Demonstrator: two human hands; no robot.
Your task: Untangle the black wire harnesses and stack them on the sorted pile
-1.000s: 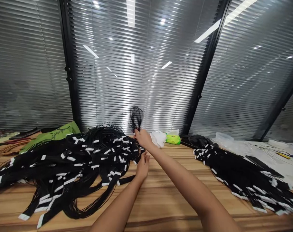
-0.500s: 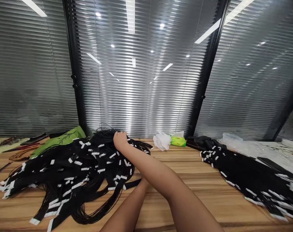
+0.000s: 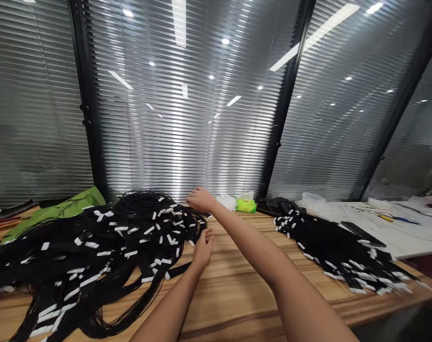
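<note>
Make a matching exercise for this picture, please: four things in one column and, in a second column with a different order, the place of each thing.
Things:
1. right hand
2. left hand
3. lime-green packet
4. smaller bundle of white-tagged black cords

Places:
A. on the right part of the wooden table
B. above the far end of the big cord pile
C. beside the crumpled white wrap
D. at the near right edge of the big cord pile

Pairs: 1-B, 2-D, 3-C, 4-A

Green packet: just beyond the right hand, print too small to read.
White tags: on black cords left of the hand, no lettering visible.
Readable text: none.
</note>
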